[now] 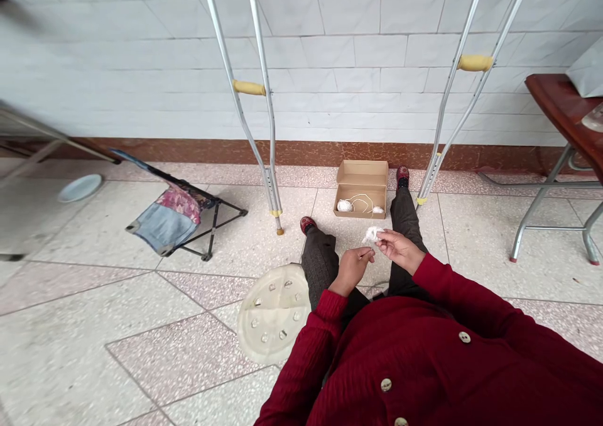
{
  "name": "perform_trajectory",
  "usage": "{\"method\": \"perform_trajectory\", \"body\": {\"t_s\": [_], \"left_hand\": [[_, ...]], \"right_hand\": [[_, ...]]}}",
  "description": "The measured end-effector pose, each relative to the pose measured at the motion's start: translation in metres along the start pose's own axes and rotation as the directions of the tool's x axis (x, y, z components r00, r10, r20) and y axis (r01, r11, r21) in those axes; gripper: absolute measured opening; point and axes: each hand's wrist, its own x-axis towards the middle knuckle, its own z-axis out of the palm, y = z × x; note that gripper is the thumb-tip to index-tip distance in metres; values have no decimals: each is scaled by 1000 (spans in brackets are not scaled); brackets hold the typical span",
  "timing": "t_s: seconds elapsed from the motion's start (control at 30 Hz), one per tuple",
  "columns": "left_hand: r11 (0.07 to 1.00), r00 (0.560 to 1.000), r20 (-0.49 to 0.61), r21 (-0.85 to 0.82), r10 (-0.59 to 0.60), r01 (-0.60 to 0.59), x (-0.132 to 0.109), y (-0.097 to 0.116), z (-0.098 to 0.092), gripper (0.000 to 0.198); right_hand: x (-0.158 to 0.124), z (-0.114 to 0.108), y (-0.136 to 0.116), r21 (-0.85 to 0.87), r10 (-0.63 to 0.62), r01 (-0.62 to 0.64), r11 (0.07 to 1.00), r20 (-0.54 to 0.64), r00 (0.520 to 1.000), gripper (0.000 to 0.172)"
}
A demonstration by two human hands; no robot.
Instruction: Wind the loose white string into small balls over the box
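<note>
My right hand point(399, 249) pinches a small bundle of white yarn point(372, 234) between thumb and fingers, above my lap. Just left of it and a little lower, my left hand point(352, 269) is closed, its fingertips pressed together close under the yarn; what they hold is too small to make out. Beyond my hands an open cardboard box point(362, 174) lies on the floor between my feet. Inside are a white yarn ball point(344, 205), a smaller white ball point(377, 210) and a loose curl of pale cord point(360, 198).
Two metal crutches with yellow grips, a left one point(249, 88) and a right one point(475, 63), lean on the tiled wall. A folding stool point(162, 225) stands left, near a pale blue dish point(80, 188). A round plastic stool point(276, 316) is beside my leg; a red-brown table point(560, 102) stands right.
</note>
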Motion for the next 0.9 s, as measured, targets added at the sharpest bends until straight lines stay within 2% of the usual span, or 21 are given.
{"method": "perform_trajectory", "body": {"t_s": [0.1,0.2,0.27,0.33,0.37,0.43,0.5,0.57,0.63,0.7,0.8,0.9], "left_hand": [[983,999,-48,185,20,-11,3,-10,-17,31],[926,992,-33,362,124,-104,9,-6,-36,30],[892,989,-13,432,150,-130,12,5,-40,30],[864,990,-4,489,141,-121,12,18,-36,29],[854,991,0,508,132,-113,11,24,-32,29],[862,994,5,498,106,-95,7,32,-22,31],[914,998,9,401,68,-66,3,33,-13,33],[967,999,21,250,36,-40,-1,26,-7,37],[992,999,41,124,29,-34,-5,15,-5,39],[997,999,38,77,28,-31,-7,4,-7,39],[991,1000,7,132,24,-25,-5,-7,-15,35],[952,995,19,291,98,-100,1,-7,-24,32]], "right_hand": [[-14,-4,-5,-134,80,-57,989,169,982,29],[-22,-11,-4,-402,115,0,916,262,958,27],[-18,-14,-1,-532,53,97,841,260,964,27],[-7,-15,3,-586,-96,199,786,201,975,27],[-1,-15,4,-579,-179,233,782,150,972,28],[10,-12,3,-483,-275,252,838,26,961,30],[17,-7,0,-288,-240,210,934,-75,968,31],[17,-3,-5,-121,-162,149,981,-112,980,29],[10,0,-11,-55,-109,104,993,-100,989,26],[-2,0,-14,-66,-58,56,996,-38,998,25],[-24,-3,-12,-170,29,-11,985,106,994,23],[-40,-8,-4,-331,75,-6,944,194,978,20]]}}
